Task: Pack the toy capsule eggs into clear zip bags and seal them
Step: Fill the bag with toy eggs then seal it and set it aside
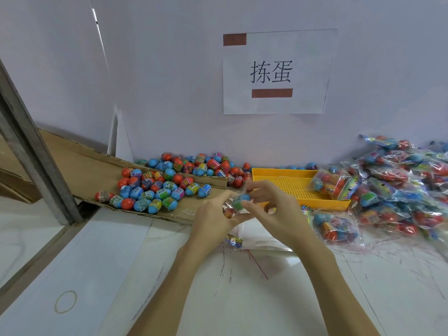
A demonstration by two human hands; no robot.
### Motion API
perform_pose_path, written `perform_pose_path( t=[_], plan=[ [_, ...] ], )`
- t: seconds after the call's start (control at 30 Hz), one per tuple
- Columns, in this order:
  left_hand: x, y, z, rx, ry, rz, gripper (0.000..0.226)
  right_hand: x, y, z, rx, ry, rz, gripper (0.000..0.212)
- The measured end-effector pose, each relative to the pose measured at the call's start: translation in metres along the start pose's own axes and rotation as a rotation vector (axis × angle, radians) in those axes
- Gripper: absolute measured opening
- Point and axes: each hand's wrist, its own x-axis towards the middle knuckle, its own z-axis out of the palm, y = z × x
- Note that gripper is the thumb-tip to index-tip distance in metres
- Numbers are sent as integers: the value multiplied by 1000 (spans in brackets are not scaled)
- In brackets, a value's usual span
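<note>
Both hands meet above the table's middle around a clear zip bag [235,206] with capsule eggs inside. My left hand [213,214] grips the bag's left side. My right hand [271,204] pinches its right side, where a blue and green egg [241,199] shows between the fingers. A heap of loose red and blue capsule eggs [164,183] lies on a cardboard sheet [80,163] to the left. Under the hands lies a stack of empty clear bags [257,232].
A yellow perforated tray [288,183] sits behind the hands with one filled bag [327,181] in it. Several filled bags [400,187] are piled at the right, one [335,226] close to my right wrist. A metal post [31,151] stands at the left. A paper sign [276,71] hangs on the wall.
</note>
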Motion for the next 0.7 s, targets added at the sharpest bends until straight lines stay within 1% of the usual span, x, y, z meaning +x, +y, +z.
perform_pose_path(
  t=[0.2, 0.4, 0.53, 0.63, 0.7],
  plan=[
    [-1, 2, 0, 2, -13, 25, 41, -1, -1, 5, -38, -14, -14, 21],
    [-1, -3, 1, -25, -36, 39, 29, -3, -1, 9, -30, -37, -5, 17],
    [1, -3, 1, -32, -65, 58, 34, -3, -2, 11, -6, -34, -27, 17],
    [0, -3, 0, -59, -55, 57, 35, -3, -2, 9, -53, -11, -51, 16],
    [0, -2, 2, -60, -59, 71, 40, -2, -2, 9, -102, -4, -66, 13]
  ],
)
